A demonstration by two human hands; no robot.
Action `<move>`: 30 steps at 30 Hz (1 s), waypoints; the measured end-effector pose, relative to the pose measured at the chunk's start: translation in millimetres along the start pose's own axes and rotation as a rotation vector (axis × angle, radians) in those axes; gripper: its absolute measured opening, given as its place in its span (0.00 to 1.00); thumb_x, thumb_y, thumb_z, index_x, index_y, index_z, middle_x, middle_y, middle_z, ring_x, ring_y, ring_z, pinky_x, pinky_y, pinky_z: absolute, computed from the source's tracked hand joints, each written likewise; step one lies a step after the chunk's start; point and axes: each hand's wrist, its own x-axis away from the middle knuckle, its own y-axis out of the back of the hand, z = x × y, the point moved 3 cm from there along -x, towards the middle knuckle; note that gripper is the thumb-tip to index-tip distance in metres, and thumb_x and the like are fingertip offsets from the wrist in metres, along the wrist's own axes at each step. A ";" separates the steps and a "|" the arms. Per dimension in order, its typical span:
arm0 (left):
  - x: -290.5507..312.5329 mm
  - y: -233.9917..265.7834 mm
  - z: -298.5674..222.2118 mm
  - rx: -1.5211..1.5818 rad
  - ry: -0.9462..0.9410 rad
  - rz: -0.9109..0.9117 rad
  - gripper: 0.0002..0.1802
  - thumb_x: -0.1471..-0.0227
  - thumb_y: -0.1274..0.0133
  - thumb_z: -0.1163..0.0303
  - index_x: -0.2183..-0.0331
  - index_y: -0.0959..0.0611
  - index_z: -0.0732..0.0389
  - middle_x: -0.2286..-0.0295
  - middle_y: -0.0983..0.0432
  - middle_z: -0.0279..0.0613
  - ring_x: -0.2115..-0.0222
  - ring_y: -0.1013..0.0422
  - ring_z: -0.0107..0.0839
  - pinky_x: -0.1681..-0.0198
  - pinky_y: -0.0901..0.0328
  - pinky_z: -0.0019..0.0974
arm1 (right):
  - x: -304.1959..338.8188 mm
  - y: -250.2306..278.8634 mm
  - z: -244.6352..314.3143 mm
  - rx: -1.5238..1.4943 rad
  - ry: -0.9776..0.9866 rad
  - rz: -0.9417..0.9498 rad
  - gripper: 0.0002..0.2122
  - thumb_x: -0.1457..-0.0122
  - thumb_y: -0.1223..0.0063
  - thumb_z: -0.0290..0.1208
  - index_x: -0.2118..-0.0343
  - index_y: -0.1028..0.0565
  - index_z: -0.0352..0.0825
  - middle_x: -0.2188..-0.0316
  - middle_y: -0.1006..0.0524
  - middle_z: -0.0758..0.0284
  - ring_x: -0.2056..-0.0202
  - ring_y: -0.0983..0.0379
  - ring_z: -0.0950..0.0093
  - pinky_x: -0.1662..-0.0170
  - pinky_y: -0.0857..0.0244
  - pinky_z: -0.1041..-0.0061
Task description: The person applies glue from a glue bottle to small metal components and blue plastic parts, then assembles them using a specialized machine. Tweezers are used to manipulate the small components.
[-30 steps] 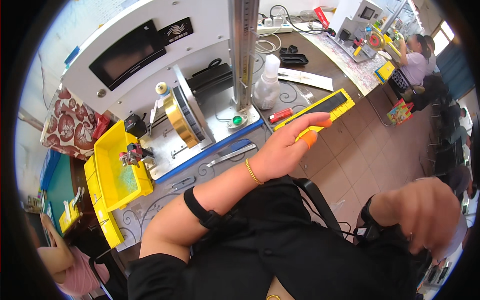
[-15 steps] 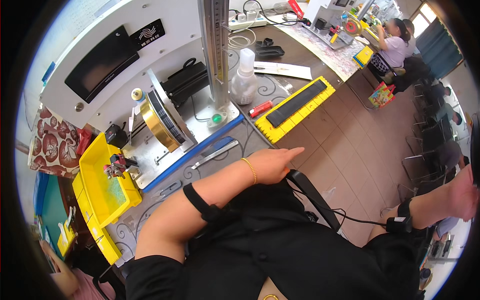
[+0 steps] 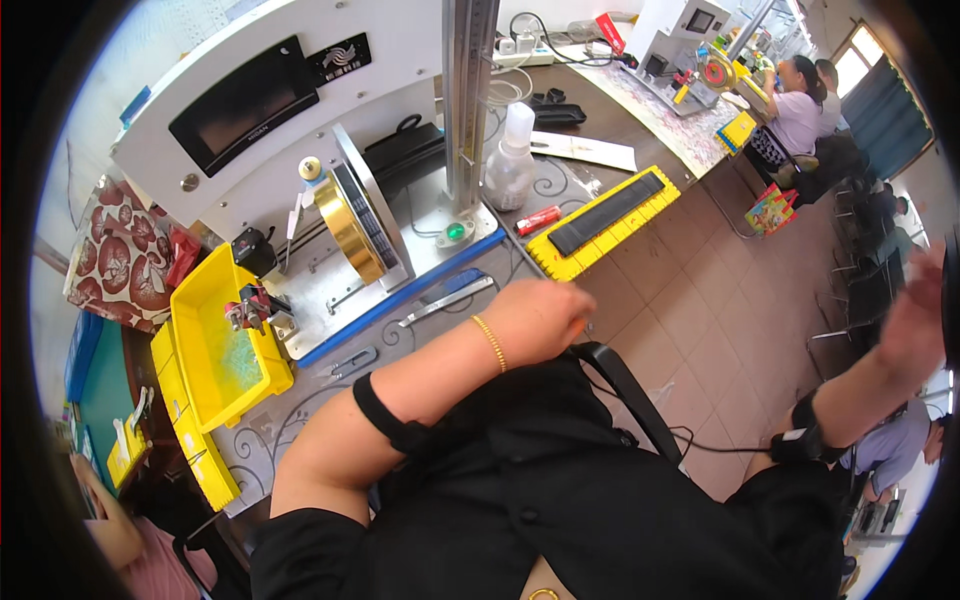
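My left hand (image 3: pixel 545 318), with a gold bracelet at the wrist, hovers in front of my body near the table's edge. Its fingers are curled in, and a small orange spot shows at the fingertips; what it is, I cannot make out. Closest to this hand are the yellow tray with a black strip (image 3: pixel 605 222) and a pair of tweezers (image 3: pixel 447 300) lying on the table. My right hand (image 3: pixel 912 315) is raised at the far right rim, away from the table. Blur and the dark picture edge hide its fingers in part.
A white machine with a gold wheel (image 3: pixel 348 232) stands on a metal base at left. Beside it are a yellow bin (image 3: pixel 222 350), a plastic bottle (image 3: pixel 510 165) and a red tube (image 3: pixel 538 220). A black chair armrest (image 3: pixel 625 395) juts up before me. Other people sit farther off.
My left hand's pointing index finger has curled in, and the hand has drawn slightly left and up. My right hand has moved up along the right rim. The view has shifted slightly.
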 end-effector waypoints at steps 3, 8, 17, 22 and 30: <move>9.0 42.7 -3.5 0.316 -0.128 -0.674 0.18 0.41 0.52 0.63 0.51 0.23 0.56 0.52 0.26 0.42 0.50 0.29 0.38 0.48 0.35 0.39 | 62.6 -33.6 -61.1 0.101 0.196 1.088 0.03 0.45 0.52 0.21 0.68 0.30 0.34 0.72 0.34 0.71 0.73 0.40 0.84 0.72 0.45 0.85; 7.8 85.0 -0.6 1.573 -0.199 -0.591 0.28 0.34 0.65 0.55 0.42 0.35 0.63 0.50 0.29 0.43 0.50 0.32 0.33 0.45 0.39 0.37 | 138.8 -119.8 -115.1 0.059 -0.078 1.374 0.04 0.44 0.46 0.26 0.69 0.28 0.33 0.73 0.30 0.74 0.72 0.36 0.86 0.69 0.41 0.85; 4.1 101.0 34.2 1.549 0.058 -0.710 0.21 0.35 0.59 0.58 0.52 0.24 0.65 0.80 0.40 0.25 0.82 0.49 0.15 0.78 0.51 0.21 | 101.9 -224.9 -212.4 -0.081 -0.226 1.287 0.07 0.39 0.46 0.32 0.65 0.26 0.33 0.74 0.30 0.79 0.71 0.38 0.90 0.68 0.43 0.88; 6.9 90.3 45.3 1.354 0.171 -0.843 0.16 0.36 0.56 0.62 0.58 0.20 0.63 0.81 0.40 0.24 0.83 0.50 0.14 0.80 0.52 0.21 | 107.7 -234.9 -213.3 -0.003 -0.156 1.407 0.08 0.39 0.46 0.34 0.64 0.27 0.34 0.73 0.30 0.79 0.71 0.39 0.89 0.68 0.44 0.87; 18.0 84.2 46.7 1.123 0.150 -0.982 0.15 0.37 0.53 0.62 0.60 0.19 0.64 0.82 0.36 0.25 0.81 0.44 0.14 0.79 0.48 0.22 | 107.2 -235.3 -215.9 -0.005 -0.162 1.419 0.08 0.38 0.46 0.33 0.65 0.27 0.33 0.74 0.31 0.78 0.71 0.39 0.89 0.67 0.44 0.87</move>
